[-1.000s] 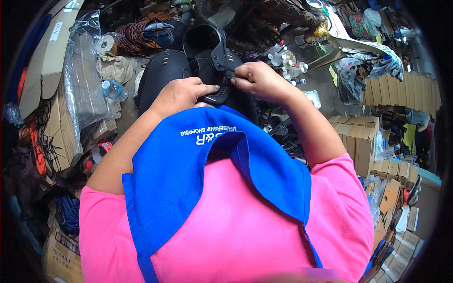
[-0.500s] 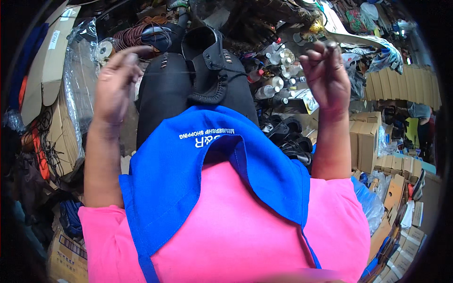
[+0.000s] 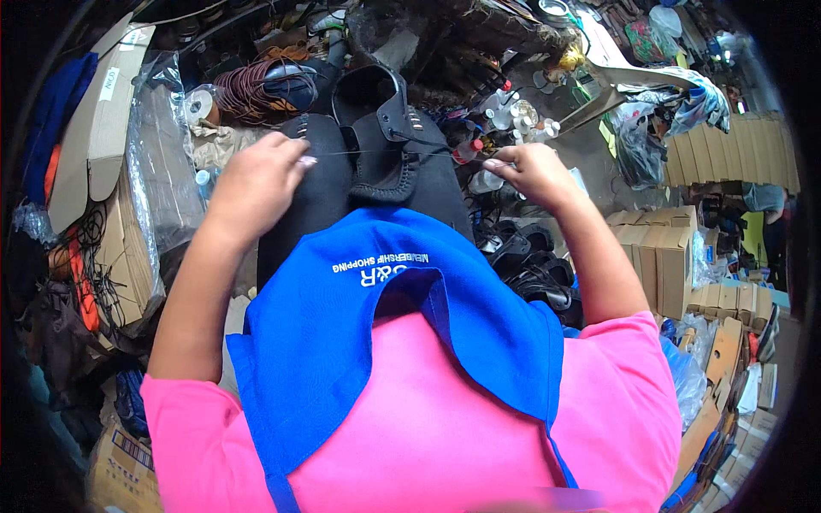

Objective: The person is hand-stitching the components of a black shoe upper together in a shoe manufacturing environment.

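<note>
A black leather shoe upper (image 3: 395, 115) rests between my knees, its collar facing away and its toe end, with a stitched edge, toward me. A thin thread (image 3: 368, 153) runs taut across it from side to side. On the left, my left hand (image 3: 261, 184) pinches the thread over my left knee. My right hand (image 3: 532, 171) grips the thread's other side between thumb and fingertips, right of my right knee, near a red-capped bottle (image 3: 468, 151). Black trousers (image 3: 316, 188) and a blue apron (image 3: 316, 265) cover my lap.
Several small bottles (image 3: 513, 115) stand ahead on the right. A coil of brown cord (image 3: 256, 90) and a thread spool (image 3: 199, 105) lie at the far left. Black shoe pieces (image 3: 534, 265) are heaped beside my right thigh. Cardboard boxes (image 3: 658, 256) stand further right, cardboard sheets (image 3: 107, 128) at left.
Both hands have come down and nearer to me, the right one also inward. The thread is now visible stretched between them. The shoe upper stays between my knees.
</note>
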Motion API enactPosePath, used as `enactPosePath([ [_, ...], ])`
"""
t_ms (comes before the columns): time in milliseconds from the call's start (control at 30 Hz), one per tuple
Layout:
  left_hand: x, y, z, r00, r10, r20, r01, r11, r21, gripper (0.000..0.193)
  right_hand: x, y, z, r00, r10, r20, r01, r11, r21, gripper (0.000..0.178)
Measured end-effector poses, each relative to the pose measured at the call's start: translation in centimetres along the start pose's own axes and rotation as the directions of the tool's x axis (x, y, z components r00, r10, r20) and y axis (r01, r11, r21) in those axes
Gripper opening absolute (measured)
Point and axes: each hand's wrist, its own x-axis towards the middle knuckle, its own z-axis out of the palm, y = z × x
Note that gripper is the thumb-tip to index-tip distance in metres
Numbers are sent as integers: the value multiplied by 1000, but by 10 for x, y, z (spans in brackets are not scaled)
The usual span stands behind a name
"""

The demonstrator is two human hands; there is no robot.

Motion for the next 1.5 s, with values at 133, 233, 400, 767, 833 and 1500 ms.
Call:
enactPosePath([
  [133, 16, -11, 10, 990, 132, 39, -137, 973, 185, 21, 11, 17, 24, 991, -49, -126, 32, 990, -135, 37],
  [233, 8, -41, 23, 981, 196, 0, -195, 976, 101, 23, 4, 38, 41, 929, -274, -250, 218, 948, -232, 35],
  [400, 21, -11, 30, 949, 283, -138, -277, 959, 60, 11, 13, 9, 51, 863, -220, -454, 146, 970, -193, 24],
  [767, 23, -42, 24, 962, -205, -182, 90, 862, -498, 28, 0, 52, 58, 986, 159, 53, -118, 433, 894, 46],
  [833, 35, -27, 28, 982, -165, -94, 97, 861, -500, 32, -1, 34, 37, 997, 57, 59, -82, 630, 772, 41],
  [1500, 102, 3, 79, 965, 78, 251, 129, 692, -710, 48, 30, -58, 16, 867, -274, -416, 388, 895, 219, 20],
])
